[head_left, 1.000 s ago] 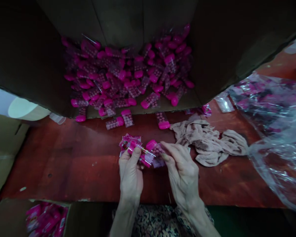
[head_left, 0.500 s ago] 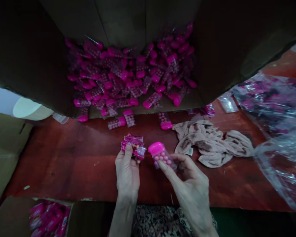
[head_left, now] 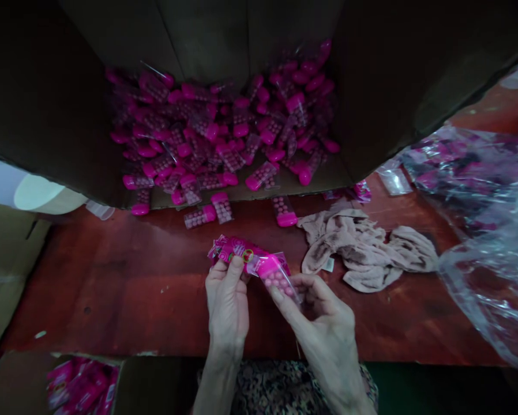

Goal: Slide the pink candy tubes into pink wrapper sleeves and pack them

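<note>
My left hand [head_left: 227, 300] pinches a small stack of pink printed wrappers [head_left: 237, 249] between thumb and fingers. In my right hand [head_left: 323, 323] is a clear container of pink candy balls [head_left: 280, 283], gripped at its lower end. Its pink cap points up and left, meeting the clear edge of the top wrapper. Whether the cap is inside the wrapper or only against it, I cannot tell. The fingers behind both things are partly hidden.
A big cardboard box [head_left: 216, 34] lies open ahead, with many capped candy containers [head_left: 228, 155] inside and several on the red table [head_left: 124, 288]. A stained cloth [head_left: 367, 248] and a clear plastic bag [head_left: 479, 259] are right. Filled pink packs [head_left: 83, 386] sit in a lower-left box.
My right hand has brought the candy container left and against the wrappers. The top wrapper now stretches out flat toward the cap. The whole view has shifted slightly.
</note>
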The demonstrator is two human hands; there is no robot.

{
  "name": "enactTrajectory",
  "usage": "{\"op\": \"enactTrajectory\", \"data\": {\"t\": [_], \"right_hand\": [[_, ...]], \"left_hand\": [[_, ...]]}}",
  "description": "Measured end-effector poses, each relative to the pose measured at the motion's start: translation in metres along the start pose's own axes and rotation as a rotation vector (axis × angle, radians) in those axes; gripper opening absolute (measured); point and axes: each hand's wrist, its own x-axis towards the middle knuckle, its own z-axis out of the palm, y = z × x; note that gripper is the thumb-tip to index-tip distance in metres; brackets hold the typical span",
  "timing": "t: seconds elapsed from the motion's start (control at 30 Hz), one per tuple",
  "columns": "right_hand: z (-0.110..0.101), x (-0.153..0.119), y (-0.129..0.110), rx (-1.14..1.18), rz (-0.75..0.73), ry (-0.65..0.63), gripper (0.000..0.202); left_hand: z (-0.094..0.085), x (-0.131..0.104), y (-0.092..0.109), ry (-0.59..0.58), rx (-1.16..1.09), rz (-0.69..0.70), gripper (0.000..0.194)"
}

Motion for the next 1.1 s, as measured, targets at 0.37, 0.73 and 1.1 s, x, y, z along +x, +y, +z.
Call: {"op": "enactTrajectory", "data": {"t": [0.37, 0.73, 1.1], "right_hand": [[-0.007, 0.006, 0.005, 0.236, 0.181, -0.138, 0.021], [-0.007, 0.002, 0.024, 0.137, -0.037, -0.039, 0.012], [-0.002, 0.005, 0.022, 0.463, 0.239, -0.074, 0.019]], "left_hand": [[0.003, 0.0, 0.0, -0.11, 0.034, -0.127, 0.018], [0.003, -0.006, -0.008, -0.109, 0.14, -0.146, 0.028], [0.002, -0.005, -0.01, -0.137, 0.136, -0.246, 0.028]]}}
